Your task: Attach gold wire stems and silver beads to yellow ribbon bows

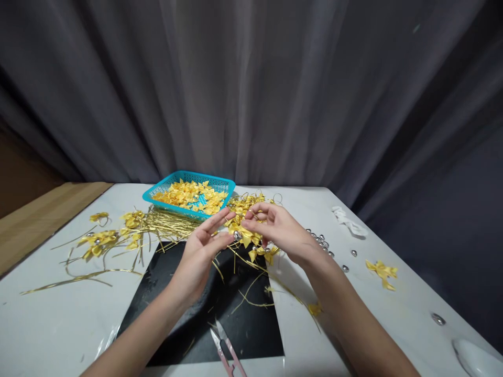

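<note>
Above the black mat (173, 314), both of my hands are closed around a yellow ribbon flower (247, 235) with a shiny silver bead at its near side. My left hand (202, 251) holds the flower's left edge, with thumb and fingertips by the bead. From the other side, my right hand (275, 225) pinches at the flower's top, where a thin gold wire shows by the fingertips. The exact grip is partly hidden. Behind and below the hands lie more yellow ribbon flowers (267, 254) with gold stems.
A blue basket (188, 175) of yellow petals stands at the back. Gold wires (168, 222) lie before it, finished-looking flowers (98, 241) to the left. Pink-handled snips (223, 345) rest on the mat's front edge. Silver beads (322, 242), a white cloth (348, 222) and yellow petals (382, 271) are right.
</note>
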Demonstrator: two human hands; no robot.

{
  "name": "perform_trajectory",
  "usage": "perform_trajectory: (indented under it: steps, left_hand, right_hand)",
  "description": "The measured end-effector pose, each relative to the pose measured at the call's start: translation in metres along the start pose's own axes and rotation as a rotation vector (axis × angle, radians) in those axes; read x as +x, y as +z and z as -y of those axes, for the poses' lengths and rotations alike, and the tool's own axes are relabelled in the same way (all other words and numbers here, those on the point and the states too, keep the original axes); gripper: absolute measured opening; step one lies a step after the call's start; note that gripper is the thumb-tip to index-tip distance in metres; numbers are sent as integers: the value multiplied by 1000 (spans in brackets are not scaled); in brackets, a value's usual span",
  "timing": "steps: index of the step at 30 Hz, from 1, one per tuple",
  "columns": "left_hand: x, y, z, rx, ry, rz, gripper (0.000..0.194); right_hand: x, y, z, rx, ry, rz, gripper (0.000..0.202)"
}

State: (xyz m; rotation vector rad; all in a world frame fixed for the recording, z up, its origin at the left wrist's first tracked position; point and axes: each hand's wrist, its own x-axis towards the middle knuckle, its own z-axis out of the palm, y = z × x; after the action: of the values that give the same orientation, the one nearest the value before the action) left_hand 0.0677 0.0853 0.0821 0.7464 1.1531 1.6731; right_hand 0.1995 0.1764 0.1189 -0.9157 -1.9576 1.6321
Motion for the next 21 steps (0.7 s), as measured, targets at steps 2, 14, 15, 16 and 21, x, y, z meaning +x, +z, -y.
perform_trajectory:
  steps: [2, 14, 15, 16, 21]
  left_hand:
    - [0, 0, 0, -11, -8, -9, 47]
    - [1, -2, 1, -51, 16, 13, 43]
    - [1, -2, 0, -52, 18, 13, 43]
    - [1, -1, 0, -52, 21, 13, 43]
    - [0, 1, 0, -25, 9, 14, 41]
  right_hand:
    - [0, 1, 1, 5, 26, -7, 24]
    - [-4, 5, 1, -35, 32, 114, 34]
    - [-5, 5, 3, -38, 41, 102, 33]
    - [-5, 5, 5, -40, 44, 89, 32]
    - [-3, 7, 6, -2, 24, 91, 31]
